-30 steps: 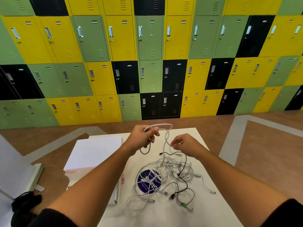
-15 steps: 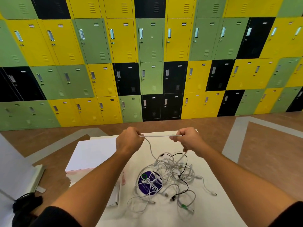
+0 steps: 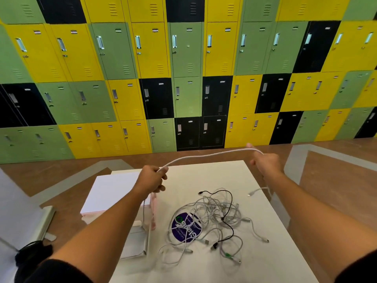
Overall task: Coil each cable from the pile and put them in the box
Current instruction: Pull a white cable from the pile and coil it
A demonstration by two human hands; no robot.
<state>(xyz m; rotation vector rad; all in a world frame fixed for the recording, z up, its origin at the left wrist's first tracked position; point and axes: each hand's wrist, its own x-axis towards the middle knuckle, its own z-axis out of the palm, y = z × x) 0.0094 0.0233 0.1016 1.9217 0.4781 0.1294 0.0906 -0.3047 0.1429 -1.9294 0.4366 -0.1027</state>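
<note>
The left hand (image 3: 152,179) has its fingers curled tight round a white cable (image 3: 208,155). The right hand (image 3: 267,163) holds the same cable over the table's (image 3: 204,174) far right corner, but its fingertips are turned away and hard to see. The cable hangs in the air between them. Part of it drops behind the left arm. The cable pile (image 3: 212,213) lies mid-table and partly covers a purple round sticker (image 3: 186,228). The white box (image 3: 114,190) sits at the left edge, half hidden by the arm.

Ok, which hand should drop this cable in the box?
Left, probably: the left hand grips the white cable beside the white box; the right hand holds it across the table.
</note>
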